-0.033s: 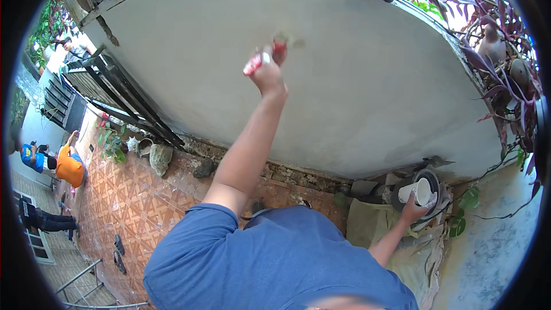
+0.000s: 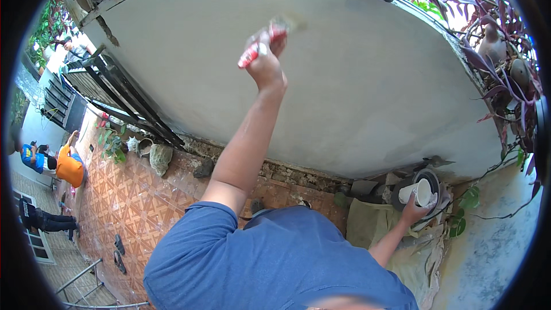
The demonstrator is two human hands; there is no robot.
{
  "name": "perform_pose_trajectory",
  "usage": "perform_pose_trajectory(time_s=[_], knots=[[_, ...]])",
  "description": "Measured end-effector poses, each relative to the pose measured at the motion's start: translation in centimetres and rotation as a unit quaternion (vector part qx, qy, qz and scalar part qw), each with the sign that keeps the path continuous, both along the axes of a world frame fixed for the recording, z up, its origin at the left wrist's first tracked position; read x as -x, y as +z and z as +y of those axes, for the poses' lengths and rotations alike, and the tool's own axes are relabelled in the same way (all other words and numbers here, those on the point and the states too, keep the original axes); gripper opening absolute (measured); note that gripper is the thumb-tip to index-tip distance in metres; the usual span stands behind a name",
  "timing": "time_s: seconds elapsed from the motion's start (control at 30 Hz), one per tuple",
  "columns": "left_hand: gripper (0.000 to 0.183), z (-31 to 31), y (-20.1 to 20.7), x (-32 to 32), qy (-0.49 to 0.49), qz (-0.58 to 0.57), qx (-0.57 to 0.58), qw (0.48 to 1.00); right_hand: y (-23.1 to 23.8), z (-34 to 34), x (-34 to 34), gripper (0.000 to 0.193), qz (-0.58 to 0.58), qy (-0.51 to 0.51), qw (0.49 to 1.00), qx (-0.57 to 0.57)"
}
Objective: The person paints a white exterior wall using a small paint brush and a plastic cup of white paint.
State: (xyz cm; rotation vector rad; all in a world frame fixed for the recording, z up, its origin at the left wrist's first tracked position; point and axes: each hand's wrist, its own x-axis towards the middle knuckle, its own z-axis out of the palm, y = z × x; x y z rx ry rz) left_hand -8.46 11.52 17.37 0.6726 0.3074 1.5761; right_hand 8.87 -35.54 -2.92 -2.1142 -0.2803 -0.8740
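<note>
My left hand (image 2: 266,64) is raised against the pale grey wall (image 2: 356,80), its fingers wrapped round a red-handled paintbrush (image 2: 278,30). The bristles, blurred by motion, point up and right at the wall's upper part. Low on the right, my right hand (image 2: 414,211) grips a white plastic cup (image 2: 423,192) by its side, with the open mouth turned partly toward the view. What is inside the cup cannot be made out. Right behind the cup is a dark round tub (image 2: 428,175).
A crumpled beige cloth (image 2: 367,224) lies by my right forearm. Purple-leaved plants (image 2: 499,63) overhang the right corner. Black metal railings (image 2: 123,100) lean at the left. Rocks (image 2: 161,159) line the wall's foot. Several people stand far left, one in an orange shirt (image 2: 70,167).
My left hand and the paintbrush have shifted slightly up and to the left along the wall. My right hand and the cup stay where they were.
</note>
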Motion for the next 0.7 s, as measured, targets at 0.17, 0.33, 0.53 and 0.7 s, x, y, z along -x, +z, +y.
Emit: perform_pose_trajectory(time_s=[0.17, 0.33, 0.53, 0.7], knots=[[0.012, -0.7, 5.6, 0.7, 0.006, -0.053, -0.074, 0.996, 0.8, 0.1, 0.9, 0.077, 0.032, -0.011, 0.999, -0.022], [0.003, -0.9, -11.7, -2.6, 0.004, 0.043, 0.106, 0.993, -0.2, -0.7, 0.2, 0.078, -0.001, -0.004, 1.000, -0.015], [0.002, -3.2, -22.5, 0.1, -0.048, 0.170, 0.277, 0.945, 0.5, -0.8, 0.9, 0.079, 0.008, -0.004, 1.000, 0.000], [0.007, 0.3, -10.2, -1.6, -0.040, 0.041, 0.153, 0.987, 1.3, 0.3, 1.1, 0.077, 0.012, 0.000, 1.000, 0.007]])
